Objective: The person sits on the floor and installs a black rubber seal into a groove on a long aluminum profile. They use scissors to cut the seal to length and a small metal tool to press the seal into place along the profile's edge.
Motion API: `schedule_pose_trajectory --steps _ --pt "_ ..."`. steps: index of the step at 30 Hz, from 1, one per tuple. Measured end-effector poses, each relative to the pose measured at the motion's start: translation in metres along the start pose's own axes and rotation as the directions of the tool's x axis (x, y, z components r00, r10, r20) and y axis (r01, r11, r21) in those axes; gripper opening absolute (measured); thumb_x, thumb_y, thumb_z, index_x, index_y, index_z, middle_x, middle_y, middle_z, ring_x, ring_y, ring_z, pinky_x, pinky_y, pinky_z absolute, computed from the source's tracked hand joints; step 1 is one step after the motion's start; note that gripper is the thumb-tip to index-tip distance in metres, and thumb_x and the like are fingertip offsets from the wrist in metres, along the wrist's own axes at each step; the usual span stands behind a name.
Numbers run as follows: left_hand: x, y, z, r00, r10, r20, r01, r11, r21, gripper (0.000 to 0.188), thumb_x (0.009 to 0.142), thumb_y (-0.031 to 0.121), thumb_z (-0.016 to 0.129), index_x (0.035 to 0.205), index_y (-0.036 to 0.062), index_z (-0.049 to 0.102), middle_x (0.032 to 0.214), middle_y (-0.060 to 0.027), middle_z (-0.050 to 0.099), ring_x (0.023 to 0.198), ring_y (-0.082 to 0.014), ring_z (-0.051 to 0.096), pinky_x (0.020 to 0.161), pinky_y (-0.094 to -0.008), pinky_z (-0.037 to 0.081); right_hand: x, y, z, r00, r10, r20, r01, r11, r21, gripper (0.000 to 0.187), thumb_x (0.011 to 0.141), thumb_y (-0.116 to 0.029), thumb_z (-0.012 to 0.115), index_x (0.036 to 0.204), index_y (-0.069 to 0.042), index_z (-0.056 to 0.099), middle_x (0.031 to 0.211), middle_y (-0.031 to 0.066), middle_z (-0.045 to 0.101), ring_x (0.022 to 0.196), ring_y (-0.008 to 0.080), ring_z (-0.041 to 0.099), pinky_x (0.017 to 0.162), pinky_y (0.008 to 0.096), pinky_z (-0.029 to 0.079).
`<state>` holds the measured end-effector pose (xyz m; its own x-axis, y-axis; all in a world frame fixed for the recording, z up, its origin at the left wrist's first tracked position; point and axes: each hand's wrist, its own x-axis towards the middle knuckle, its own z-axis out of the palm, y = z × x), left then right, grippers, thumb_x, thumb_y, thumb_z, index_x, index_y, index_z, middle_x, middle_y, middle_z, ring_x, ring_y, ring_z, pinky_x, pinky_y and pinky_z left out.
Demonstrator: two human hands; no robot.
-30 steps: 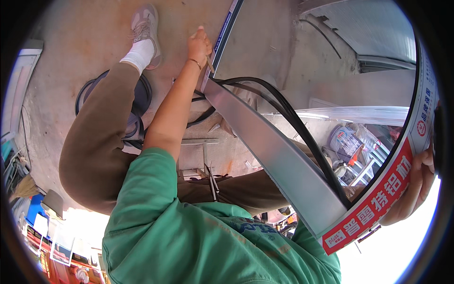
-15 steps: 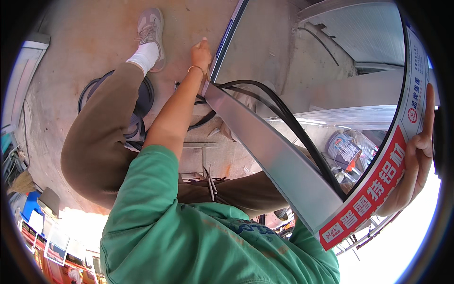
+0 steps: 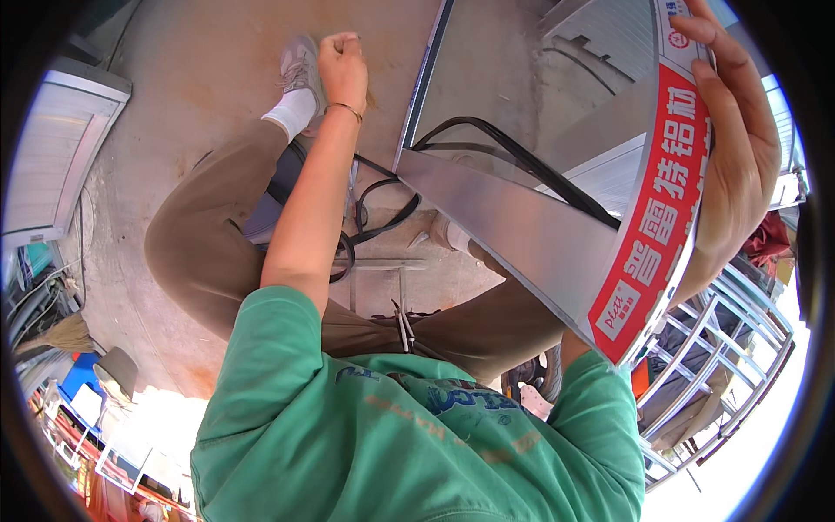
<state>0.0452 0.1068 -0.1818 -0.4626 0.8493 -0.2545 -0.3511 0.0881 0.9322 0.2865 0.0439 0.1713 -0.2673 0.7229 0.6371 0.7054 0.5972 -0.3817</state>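
Note:
A silver aluminium frame (image 3: 513, 222) with a red-and-white label strip stands tilted before me, seeming to hold a clear pane. My right hand (image 3: 735, 148) grips its right side, fingers wrapped round the labelled edge. Past the frame's far left side, my left hand (image 3: 343, 70) is raised over the floor with its fingers closed; whatever they hold, if anything, is hidden. A black rubber strip (image 3: 570, 193) arches from the frame's left corner along to its near right end. More black strip (image 3: 404, 213) hangs in loops below that corner, beside my left forearm.
My shoe (image 3: 300, 70) rests on the concrete floor beyond my left hand. A grey metal panel (image 3: 61, 157) stands at the far left, with a broom (image 3: 65, 335) below it. At the right is a metal rack (image 3: 704, 365). Pale ribbed panels (image 3: 600, 35) lie behind the frame.
My left hand has moved away from the frame's side, up and to the left. The frame's right end has swung left and upward in view, with my right hand still on it.

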Motion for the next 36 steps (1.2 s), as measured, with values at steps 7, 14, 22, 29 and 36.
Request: schedule_pose_trajectory --steps 7,14,22,29,36 --pt "-0.055 0.306 0.066 0.611 0.579 0.54 0.118 0.608 -0.785 0.017 0.107 0.012 0.049 0.105 -0.0026 0.058 0.08 -0.0023 0.048 0.068 -0.012 0.045 0.064 -0.0268 0.041 0.016 -0.029 0.023 0.981 0.187 -0.058 -0.151 0.912 0.382 0.056 0.109 -0.049 0.049 0.124 0.003 0.064 0.1 0.0106 0.074 0.082 0.0091 0.065 0.071 0.021 0.048" --pt "-0.151 0.335 0.129 0.3 0.732 0.612 -0.08 0.659 -0.748 0.03 0.11 0.023 0.05 0.118 -0.0043 0.057 0.091 -0.0045 0.054 0.082 -0.0146 0.052 0.076 -0.0281 0.046 0.025 -0.032 0.039 0.998 0.05 0.037 -0.061 0.659 0.75 0.035 0.111 -0.027 0.052 0.089 -0.001 0.063 0.066 -0.0018 0.058 0.058 0.0051 0.051 0.054 0.0219 0.042" --pt "-0.136 0.301 0.119 0.6 0.483 0.638 -0.462 0.86 -0.216 0.063 0.112 0.051 0.03 0.144 -0.0009 0.046 0.15 -0.0211 0.045 0.144 -0.0284 0.04 0.123 -0.0438 0.03 0.04 -0.022 0.058 0.987 0.128 -0.094 0.096 -0.014 0.995 0.025 0.109 -0.02 0.052 0.119 0.001 0.059 0.098 0.0068 0.069 0.072 0.0076 0.063 0.067 0.0194 0.05" --pt "-0.136 0.324 0.1 0.726 0.136 0.674 -0.523 0.746 0.413 0.06 0.096 0.024 0.066 0.151 0.0057 0.049 0.136 -0.016 0.063 0.106 -0.0177 0.071 0.089 -0.0253 0.057 -0.011 0.039 0.048 0.879 0.456 -0.139 0.103 0.103 0.989 0.013 0.1 0.0 0.056 0.113 0.0 0.056 0.112 0.0134 0.07 0.09 0.0168 0.07 0.086 0.0274 0.057" --pt "-0.123 0.335 0.075 0.627 0.334 0.703 -0.771 0.395 0.5 0.059 0.092 0.018 0.063 0.148 0.002 0.053 0.147 -0.0175 0.057 0.111 -0.0202 0.072 0.097 -0.028 0.058 -0.17 0.099 0.173 0.339 0.838 0.426 -0.598 -0.158 0.786 0.024 0.104 -0.026 0.058 0.089 -0.007 0.063 0.075 0.0008 0.06 0.069 0.0082 0.055 0.056 0.0242 0.04"
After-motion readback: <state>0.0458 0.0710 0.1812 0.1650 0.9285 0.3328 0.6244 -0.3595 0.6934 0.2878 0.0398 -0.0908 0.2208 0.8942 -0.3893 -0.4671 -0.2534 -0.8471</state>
